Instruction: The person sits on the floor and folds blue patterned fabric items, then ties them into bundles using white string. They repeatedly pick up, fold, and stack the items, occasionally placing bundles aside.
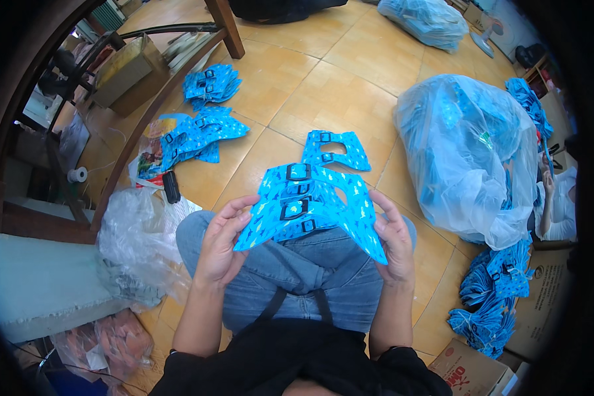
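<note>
At frame centre, the left hand (224, 243) and right hand (396, 245) are pinching the blue buckled fabric (327, 208); any weaker pinch would be risking a slip.

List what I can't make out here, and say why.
All in the head view:
- Blue pieces between left hand and right hand: exact layer count, hidden by overlap.
- Clear bag: full contents, blurred by cloudy film.
- Dark bundle: its far part, cut by the top edge.
- Co-worker: mostly lost at the dark right rim.
</note>
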The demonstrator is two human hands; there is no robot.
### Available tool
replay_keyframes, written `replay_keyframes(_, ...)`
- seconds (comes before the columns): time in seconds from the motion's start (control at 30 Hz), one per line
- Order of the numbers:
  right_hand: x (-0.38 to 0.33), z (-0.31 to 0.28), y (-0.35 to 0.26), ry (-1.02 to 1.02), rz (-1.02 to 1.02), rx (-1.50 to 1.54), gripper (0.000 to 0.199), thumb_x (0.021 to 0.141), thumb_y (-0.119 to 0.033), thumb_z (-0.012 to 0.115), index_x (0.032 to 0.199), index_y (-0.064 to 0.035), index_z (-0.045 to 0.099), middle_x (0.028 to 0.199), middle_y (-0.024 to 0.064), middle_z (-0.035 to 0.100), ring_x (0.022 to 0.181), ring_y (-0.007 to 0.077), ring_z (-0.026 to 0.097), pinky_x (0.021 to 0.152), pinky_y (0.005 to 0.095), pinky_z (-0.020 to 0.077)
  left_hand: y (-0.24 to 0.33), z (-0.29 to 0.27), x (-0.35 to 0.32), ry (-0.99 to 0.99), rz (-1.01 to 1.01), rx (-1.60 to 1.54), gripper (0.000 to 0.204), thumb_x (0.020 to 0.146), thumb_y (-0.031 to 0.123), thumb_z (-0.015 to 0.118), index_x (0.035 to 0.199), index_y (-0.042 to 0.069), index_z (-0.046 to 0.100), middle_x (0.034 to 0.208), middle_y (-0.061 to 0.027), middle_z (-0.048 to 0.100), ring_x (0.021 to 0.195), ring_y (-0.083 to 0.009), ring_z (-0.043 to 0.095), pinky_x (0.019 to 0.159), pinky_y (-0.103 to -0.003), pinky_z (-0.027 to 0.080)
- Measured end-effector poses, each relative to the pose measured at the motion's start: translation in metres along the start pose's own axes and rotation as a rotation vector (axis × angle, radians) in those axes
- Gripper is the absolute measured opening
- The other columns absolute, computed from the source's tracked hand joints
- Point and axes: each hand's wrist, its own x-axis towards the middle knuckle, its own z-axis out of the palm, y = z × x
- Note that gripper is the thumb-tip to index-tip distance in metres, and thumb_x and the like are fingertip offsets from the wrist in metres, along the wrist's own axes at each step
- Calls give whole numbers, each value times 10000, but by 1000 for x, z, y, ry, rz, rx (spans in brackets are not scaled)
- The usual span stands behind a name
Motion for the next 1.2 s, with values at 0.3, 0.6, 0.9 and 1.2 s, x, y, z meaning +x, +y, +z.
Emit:
replay_keyframes(0.3,0,4,3,92,-30,-71,540,893,-190,564,1353,34,392,1012,132,660,769,149,658,569,243,537,0,0,-2,-8,-37,-18,336,949,179,511,1253,37,507,1049,-109,657,884,-194,664,718,-294,545)
replay_keyframes(0.6,-2,1,3,70,14,-72,554,893,-224,572,1354,27,394,1055,177,646,842,251,674,583,250,545,-2,1,-3,2,-77,-47,330,953,178,506,1248,33,510,1063,-131,652,897,-216,671,727,-308,549)
replay_keyframes(0.9,-3,3,3,30,-108,-161,546,925,-17,521,1425,8,303,1110,124,634,995,136,605,857,254,478,-9,3,0,16,104,24,352,918,54,526,1264,-3,495,1164,-100,611,1046,-149,594,874,-274,480)
replay_keyframes(1.2,0,0,3,105,-149,-237,457,937,-21,508,1375,31,385,1143,128,622,1033,129,587,905,260,457,-13,-3,3,49,85,62,337,912,49,522,1244,-7,507,1144,-89,620,1028,-137,592,909,-295,470)
